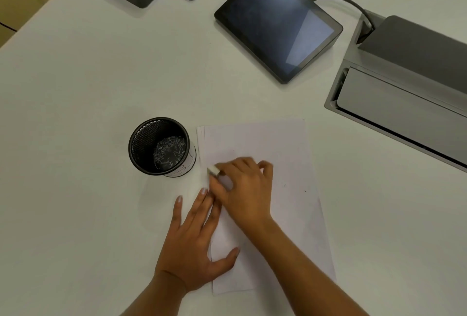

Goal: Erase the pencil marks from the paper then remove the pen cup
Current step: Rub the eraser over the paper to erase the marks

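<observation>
Just right of the mesh pen cup (159, 146), our right hand (242, 187) pinches a white eraser (213, 170) at the edge of the paper (278, 144). Our left hand (192, 245) lies flat, fingers straight, pinning the paper. We should rub short strokes away from that hand, lest the paper crumple.

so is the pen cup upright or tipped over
Upright. The pen cup stands on its base left of the paper, its round mouth facing up and its inside bottom in view.

Left of the right hand (242, 189), the mesh cup (144, 144) is looking like black metal. The paper (278, 144) is showing matt, the worktop (88, 88) smooth, the tablet (278, 22) beyond glossy.
</observation>
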